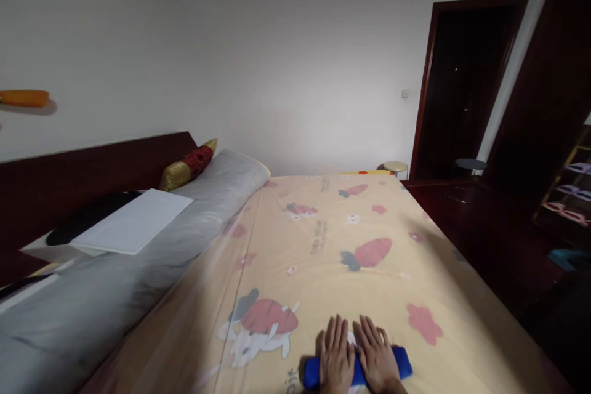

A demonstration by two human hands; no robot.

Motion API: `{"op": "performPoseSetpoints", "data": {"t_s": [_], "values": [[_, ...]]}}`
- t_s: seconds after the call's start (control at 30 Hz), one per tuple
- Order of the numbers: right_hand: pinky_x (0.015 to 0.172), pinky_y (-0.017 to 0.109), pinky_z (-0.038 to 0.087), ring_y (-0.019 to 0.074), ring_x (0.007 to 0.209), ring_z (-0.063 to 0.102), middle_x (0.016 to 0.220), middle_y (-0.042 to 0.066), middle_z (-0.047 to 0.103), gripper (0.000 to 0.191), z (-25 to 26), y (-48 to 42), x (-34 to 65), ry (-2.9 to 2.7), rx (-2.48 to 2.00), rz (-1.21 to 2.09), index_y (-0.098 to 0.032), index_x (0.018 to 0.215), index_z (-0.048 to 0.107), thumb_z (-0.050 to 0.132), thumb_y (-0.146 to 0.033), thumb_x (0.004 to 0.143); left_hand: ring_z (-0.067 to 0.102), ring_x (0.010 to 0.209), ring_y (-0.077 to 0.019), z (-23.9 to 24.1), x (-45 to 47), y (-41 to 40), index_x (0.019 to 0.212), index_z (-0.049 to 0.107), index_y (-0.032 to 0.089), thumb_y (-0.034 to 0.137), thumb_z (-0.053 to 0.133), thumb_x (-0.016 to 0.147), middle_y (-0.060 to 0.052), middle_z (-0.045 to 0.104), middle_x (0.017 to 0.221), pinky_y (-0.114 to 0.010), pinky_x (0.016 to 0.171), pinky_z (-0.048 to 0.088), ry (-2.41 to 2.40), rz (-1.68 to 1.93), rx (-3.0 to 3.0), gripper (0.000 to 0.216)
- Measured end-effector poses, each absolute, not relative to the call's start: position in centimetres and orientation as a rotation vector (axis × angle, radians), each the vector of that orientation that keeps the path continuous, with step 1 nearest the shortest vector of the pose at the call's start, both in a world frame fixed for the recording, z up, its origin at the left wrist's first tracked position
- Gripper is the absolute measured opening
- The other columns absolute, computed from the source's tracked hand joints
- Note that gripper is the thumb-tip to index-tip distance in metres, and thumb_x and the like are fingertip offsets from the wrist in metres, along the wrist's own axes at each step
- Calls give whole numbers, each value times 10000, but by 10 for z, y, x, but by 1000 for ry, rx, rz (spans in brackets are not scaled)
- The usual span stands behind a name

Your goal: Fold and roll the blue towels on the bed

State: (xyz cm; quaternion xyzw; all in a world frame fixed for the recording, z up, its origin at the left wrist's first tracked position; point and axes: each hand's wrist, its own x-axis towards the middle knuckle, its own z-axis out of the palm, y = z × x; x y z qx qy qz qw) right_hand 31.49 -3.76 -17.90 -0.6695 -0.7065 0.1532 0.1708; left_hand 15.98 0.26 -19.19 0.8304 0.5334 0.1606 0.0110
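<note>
A blue rolled cloth [401, 362] lies across the near edge of the bed, on a yellow sheet [332, 240] printed with carrots and rabbits. My left hand [335, 354] rests flat on the roll's left part, fingers stretched forward. My right hand [376, 354] lies flat beside it on the roll's middle, fingers spread. Both palms press down on the roll; neither hand grips it. The roll's ends stick out on either side of my hands.
A long grey bolster [138, 258] runs along the bed's left side with a white flat board [133, 221] on it and a gold-and-red cushion [189, 166] behind. Dark headboard [92, 166] left; dark wooden cabinet [484, 228], small stool [396, 167] and doorway [466, 86] right.
</note>
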Motion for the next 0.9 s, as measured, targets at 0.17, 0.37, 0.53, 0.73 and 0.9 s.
{"op": "performPoseSetpoints", "data": {"t_s": [0.17,0.37,0.53,0.73,0.9], "values": [[1160,488,214,220,1434,178,1546,12,196,588,-162,-42,324,-2027,-1890,448,-298,1450,243,165,-578,939,355,1377,-199,-176,150,3,1412,275,343,350,349,918,37,359,1502,-435,1111,283,1649,448,2604,500],[1175,505,152,230,1440,151,1546,9,179,615,-163,-54,360,-1941,-2078,359,-265,1450,248,175,-586,931,361,1373,-214,-178,88,11,1424,237,320,338,294,937,1,371,1496,-474,1100,241,1734,467,2790,491],[1173,482,173,212,1440,149,1549,12,184,632,-180,-61,379,-1896,-2116,386,-260,1445,281,160,-600,927,389,1354,-187,-192,73,8,1441,206,317,323,325,932,-1,393,1487,-417,1119,194,1803,581,2822,523],[1173,491,169,207,1442,121,1554,-1,175,595,-184,-61,379,-1885,-2065,388,-293,1447,264,195,-583,933,355,1375,-175,-195,77,10,1459,189,317,306,350,929,10,369,1506,-400,1147,99,1817,606,2817,555],[1173,498,170,209,1441,130,1552,1,186,590,-189,-60,380,-1875,-2061,385,-297,1444,273,196,-581,934,362,1372,-171,-199,73,12,1454,214,327,302,353,926,15,369,1504,-393,1140,135,1792,583,2835,546]]}}
